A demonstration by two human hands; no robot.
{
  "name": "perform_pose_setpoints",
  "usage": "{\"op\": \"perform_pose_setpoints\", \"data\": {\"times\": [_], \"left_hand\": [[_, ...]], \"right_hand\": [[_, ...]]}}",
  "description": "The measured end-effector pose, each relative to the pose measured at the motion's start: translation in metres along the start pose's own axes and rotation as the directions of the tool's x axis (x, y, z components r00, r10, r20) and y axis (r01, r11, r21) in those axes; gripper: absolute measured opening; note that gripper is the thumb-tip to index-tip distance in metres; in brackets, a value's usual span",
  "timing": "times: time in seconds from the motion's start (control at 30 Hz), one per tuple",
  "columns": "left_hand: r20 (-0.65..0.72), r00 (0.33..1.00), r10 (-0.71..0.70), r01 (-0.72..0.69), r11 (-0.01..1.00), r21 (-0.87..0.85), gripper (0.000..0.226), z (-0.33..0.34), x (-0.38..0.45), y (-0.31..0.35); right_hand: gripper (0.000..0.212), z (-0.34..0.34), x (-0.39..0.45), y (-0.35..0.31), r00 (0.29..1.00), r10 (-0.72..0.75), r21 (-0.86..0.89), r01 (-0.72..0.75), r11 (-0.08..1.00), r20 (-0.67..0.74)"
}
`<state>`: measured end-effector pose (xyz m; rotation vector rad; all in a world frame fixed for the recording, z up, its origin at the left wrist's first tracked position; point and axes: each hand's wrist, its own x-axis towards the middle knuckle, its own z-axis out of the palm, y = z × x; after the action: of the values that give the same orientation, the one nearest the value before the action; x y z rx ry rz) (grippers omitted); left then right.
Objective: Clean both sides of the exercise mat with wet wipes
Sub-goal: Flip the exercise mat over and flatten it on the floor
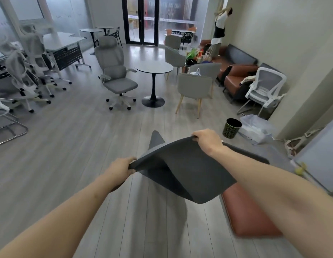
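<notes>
1. The left hand (120, 167) is closed on one corner of the dark grey exercise mat (182, 164), thumb on top and fingers curled under the edge.
2. The right hand (206, 139) grips the mat's far upper edge, fingers hooked over it, farther out and higher than the left.
3. The mat hangs in the air between the two hands, sagging and folded on itself, with its lowest rounded corner drooping near the person. One pointed tip of it shows beyond the fold, toward the far side. It is lifted above the grey wood-look floor (78, 155); whether any part touches the floor on the right I cannot tell.
4. Just under the mat on the near right lies a reddish-brown cushion (249, 213), flat on the floor.
5. Farther right, a small black patterned bin (231, 128) stands beside a clear plastic container (255, 128) lined with a bag.
6. In the middle of the room stands a round black-topped table (153, 68) on a pedestal, with a grey office chair (115, 75) to its left and a grey tub chair (195, 86) to its right.
7. Along the right wall are brown sofas (236, 79) and a white mesh chair (264, 84).
8. At the far right another person (219, 27) stands facing the wall.
9. Desks and more mesh chairs crowd the left side; glass doors (143, 19) close the far end.
</notes>
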<state>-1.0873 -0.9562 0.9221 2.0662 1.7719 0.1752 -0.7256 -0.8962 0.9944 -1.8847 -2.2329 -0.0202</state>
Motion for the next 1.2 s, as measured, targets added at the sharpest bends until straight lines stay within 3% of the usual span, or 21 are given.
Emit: {"op": "perform_pose_setpoints", "data": {"times": [0.1, 0.3, 0.6, 0.7, 0.9, 1.07, 1.2], "left_hand": [[0.015, 1.000, 0.023, -0.024, 0.999, 0.027, 0.009, 0.026, 0.005, 0.015], [0.059, 0.998, 0.020, -0.024, 0.998, 0.062, 0.012, 0.071, 0.014, 0.038], [0.203, 0.976, -0.074, 0.073, 0.997, 0.013, 0.007, 0.156, -0.036, 0.085], [0.237, 0.964, -0.118, 0.124, 0.992, -0.013, 0.004, 0.199, -0.060, 0.106], [0.141, 0.979, -0.145, 0.156, 0.985, -0.071, 0.004, 0.244, -0.089, 0.148], [0.032, 0.977, -0.210, 0.209, 0.977, 0.031, 0.009, 0.254, -0.102, 0.150], [0.077, 0.979, -0.186, 0.174, 0.974, 0.148, 0.013, 0.273, -0.132, 0.153]], "right_hand": [[0.016, 0.014, -0.024, 0.029, 0.998, 0.058, -0.014, -0.057, 0.998, 0.027], [0.016, 0.048, -0.072, 0.084, 0.972, 0.175, 0.011, -0.179, 0.984, 0.159], [0.018, 0.122, -0.159, 0.167, 0.889, 0.103, 0.019, -0.125, 0.992, 0.447], [0.020, 0.124, -0.167, 0.193, 0.915, 0.096, 0.024, -0.115, 0.993, 0.393], [0.030, 0.106, -0.174, 0.220, 0.994, -0.036, -0.031, 0.039, 0.999, 0.100], [0.028, 0.121, -0.229, 0.233, 0.976, -0.062, 0.005, 0.062, 0.998, 0.211], [0.023, 0.145, -0.294, 0.245, 0.947, -0.092, -0.016, 0.102, 0.995, 0.308]]}}
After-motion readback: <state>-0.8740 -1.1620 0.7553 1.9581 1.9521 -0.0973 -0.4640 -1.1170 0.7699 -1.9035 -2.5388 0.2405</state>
